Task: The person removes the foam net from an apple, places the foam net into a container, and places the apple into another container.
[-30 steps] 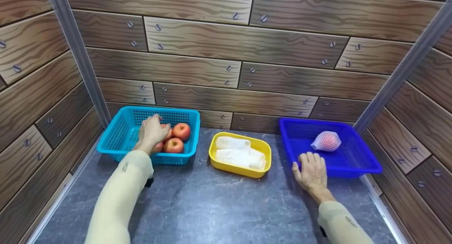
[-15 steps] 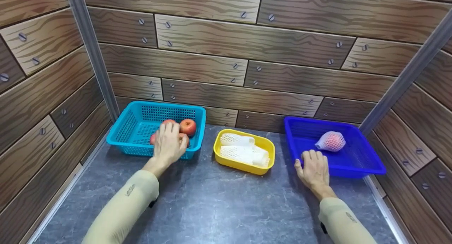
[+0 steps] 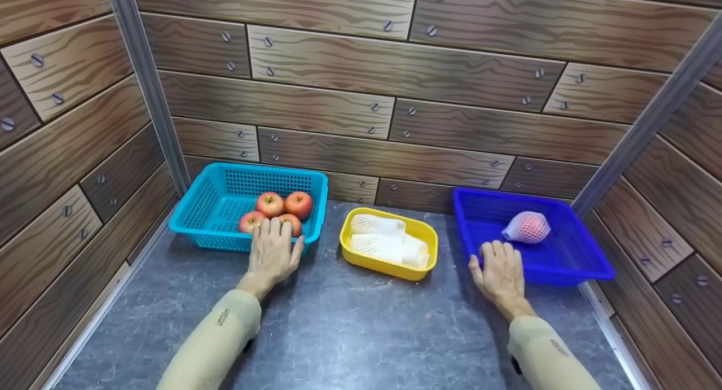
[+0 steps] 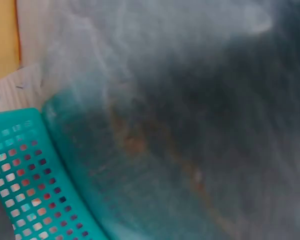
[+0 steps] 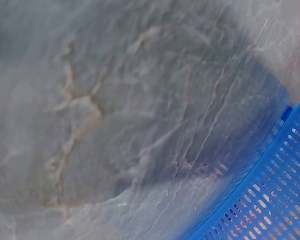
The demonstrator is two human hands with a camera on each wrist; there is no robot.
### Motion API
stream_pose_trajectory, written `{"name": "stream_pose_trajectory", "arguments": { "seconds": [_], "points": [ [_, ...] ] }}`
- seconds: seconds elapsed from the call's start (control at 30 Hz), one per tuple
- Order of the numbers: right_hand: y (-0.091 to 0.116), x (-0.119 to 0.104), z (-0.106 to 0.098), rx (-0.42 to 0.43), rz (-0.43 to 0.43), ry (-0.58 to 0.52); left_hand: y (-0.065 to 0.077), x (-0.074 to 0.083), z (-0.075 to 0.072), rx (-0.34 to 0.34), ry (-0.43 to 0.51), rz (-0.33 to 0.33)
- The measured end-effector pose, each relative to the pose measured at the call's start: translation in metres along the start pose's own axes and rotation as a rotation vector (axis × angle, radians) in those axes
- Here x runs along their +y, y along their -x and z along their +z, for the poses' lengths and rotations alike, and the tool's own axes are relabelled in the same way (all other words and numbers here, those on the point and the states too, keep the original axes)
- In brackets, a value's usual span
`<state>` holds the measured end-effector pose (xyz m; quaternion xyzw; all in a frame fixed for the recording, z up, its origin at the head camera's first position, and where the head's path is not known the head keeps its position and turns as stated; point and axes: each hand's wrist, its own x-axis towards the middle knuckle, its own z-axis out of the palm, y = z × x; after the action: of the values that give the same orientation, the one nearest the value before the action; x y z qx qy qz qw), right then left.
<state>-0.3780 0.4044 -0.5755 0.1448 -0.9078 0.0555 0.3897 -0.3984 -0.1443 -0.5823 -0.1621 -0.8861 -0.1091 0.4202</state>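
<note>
My left hand lies at the front rim of a teal basket, its fingertips reaching over the edge beside the front apples. Several red apples sit uncovered in the right part of that basket. Over the front rim of a dark blue basket rests my right hand, with the thumb off to the left. Inside the blue basket is one apple in a white foam net. The left wrist view has the teal basket's wall at lower left. Blue basket wall fills the right wrist view's lower right.
Between the two baskets stands a yellow tray holding several white foam net sleeves. All stand on a dark marbled tabletop. Wood-patterned walls enclose the back and both sides.
The left hand has drawn back from over the apples to the teal basket's front rim, uncovering them. The right hand has stayed on the blue rim. The head view shifted slightly.
</note>
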Motion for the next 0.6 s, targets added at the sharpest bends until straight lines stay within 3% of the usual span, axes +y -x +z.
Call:
{"name": "stream_pose_trajectory", "arguments": {
  "seconds": [0.2,0.6],
  "points": [
    [-0.0014,-0.0010,0.0013,0.015,-0.003,0.002,0.0060,-0.0005,0.0059,0.023,-0.011,0.028],
    [-0.0022,-0.0048,0.0032,0.030,0.001,-0.013,0.0074,0.0028,0.0105,0.014,-0.007,0.022]
  ]
}}
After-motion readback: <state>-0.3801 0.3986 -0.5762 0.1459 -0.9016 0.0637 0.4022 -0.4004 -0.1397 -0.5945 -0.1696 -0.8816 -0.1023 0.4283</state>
